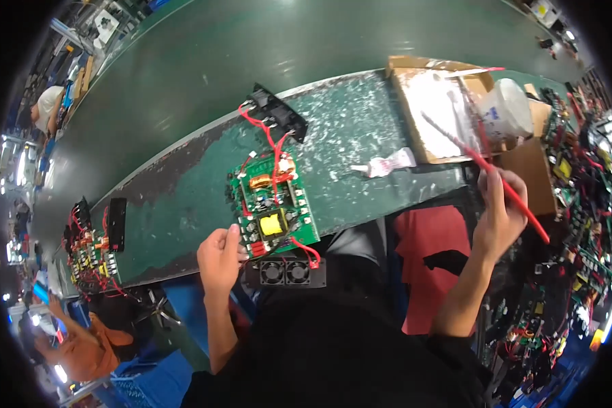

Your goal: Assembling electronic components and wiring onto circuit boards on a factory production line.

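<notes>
My left hand [219, 260] is closed on the lower left corner of a green circuit board [307, 216], which lies at the front edge of the bench. The board carries a yellow-wrapped transformer [273, 224] and copper coils. Red wires run from it to a black panel [279, 113] beyond it. Two small black fans [285, 273] sit at its near side. In my right hand [500, 214], fingers closed, is a long red stick [520, 206] with a pale, whitish front part. Its tip is over a cardboard tray [413, 122] smeared with white stuff.
A white tube with a nozzle [391, 163] lies left of the tray. A whitish tub [506, 112] stands at the tray's right side. More wired boards [92, 262] lie at the bench's left end, and many boards [557, 292] are heaped at right. A person in orange [81, 347] is at lower left.
</notes>
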`<action>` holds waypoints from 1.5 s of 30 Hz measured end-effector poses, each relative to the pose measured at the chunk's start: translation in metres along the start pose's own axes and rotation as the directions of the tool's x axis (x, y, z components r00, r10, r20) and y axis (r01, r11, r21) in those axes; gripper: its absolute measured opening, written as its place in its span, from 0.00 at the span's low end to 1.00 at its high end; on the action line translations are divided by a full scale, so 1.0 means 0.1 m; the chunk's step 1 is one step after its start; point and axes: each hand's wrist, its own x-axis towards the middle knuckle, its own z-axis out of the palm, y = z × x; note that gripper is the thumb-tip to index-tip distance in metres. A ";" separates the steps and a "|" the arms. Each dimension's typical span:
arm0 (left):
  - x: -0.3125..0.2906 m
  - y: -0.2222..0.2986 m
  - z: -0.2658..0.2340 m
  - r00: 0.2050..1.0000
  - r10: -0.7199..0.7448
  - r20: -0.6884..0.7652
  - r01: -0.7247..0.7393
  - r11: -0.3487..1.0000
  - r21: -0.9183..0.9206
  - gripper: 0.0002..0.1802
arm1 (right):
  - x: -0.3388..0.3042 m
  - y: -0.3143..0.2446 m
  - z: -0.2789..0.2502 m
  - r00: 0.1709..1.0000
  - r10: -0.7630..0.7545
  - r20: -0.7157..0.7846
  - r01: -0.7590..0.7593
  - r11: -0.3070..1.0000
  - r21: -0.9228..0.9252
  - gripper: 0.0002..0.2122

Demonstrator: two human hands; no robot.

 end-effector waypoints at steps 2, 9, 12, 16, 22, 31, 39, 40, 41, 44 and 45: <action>0.06 -0.03 0.04 0.997 0.073 0.035 -0.072 0.997 -0.030 0.20 | -0.38 0.03 0.00 0.995 0.044 0.094 -0.051 0.996 0.076 0.05; 0.09 -0.03 0.08 0.999 -0.004 -0.046 0.002 1.000 -0.031 0.20 | -1.07 0.07 0.33 0.894 0.341 0.290 -0.395 0.906 0.153 0.07; 0.10 -0.09 0.06 0.999 0.001 -0.045 -0.003 0.999 -0.042 0.19 | -1.15 0.13 0.44 0.889 0.361 0.282 -0.415 0.896 0.158 0.07; 0.07 -0.03 0.04 1.000 -0.005 -0.031 0.004 1.000 -0.028 0.18 | -1.16 0.20 0.48 0.879 0.364 0.308 -0.435 0.877 0.206 0.07; 0.06 -0.10 0.03 0.999 0.035 -0.037 -0.038 0.995 -0.094 0.18 | -1.12 0.21 0.49 0.866 0.384 0.320 -0.450 0.877 0.167 0.07; 0.07 -0.13 0.04 0.998 0.058 -0.038 -0.062 0.992 -0.114 0.18 | -1.11 0.21 0.54 0.865 0.397 0.306 -0.462 0.868 0.183 0.07; 0.07 -0.12 0.06 0.998 0.051 -0.045 -0.056 0.991 -0.125 0.17 | -1.08 0.20 0.54 0.866 0.382 0.321 -0.448 0.879 0.161 0.07; 0.07 -0.12 0.06 0.998 0.051 -0.049 -0.056 0.992 -0.111 0.17 | -1.08 0.18 0.54 0.867 0.407 0.288 -0.462 0.873 0.157 0.07; 0.07 -0.14 0.06 0.997 0.051 -0.051 -0.056 0.992 -0.111 0.17 | -1.09 0.18 0.52 0.867 0.406 0.290 -0.462 0.873 0.158 0.07; 0.08 -0.18 0.07 0.995 0.083 -0.063 -0.090 0.987 -0.131 0.19 | -1.08 0.19 0.41 0.890 0.338 0.305 -0.412 0.883 0.224 0.07; 0.07 -0.16 0.07 0.995 0.080 -0.062 -0.087 0.990 -0.109 0.19 | -1.08 0.19 0.41 0.891 0.339 0.304 -0.412 0.883 0.223 0.07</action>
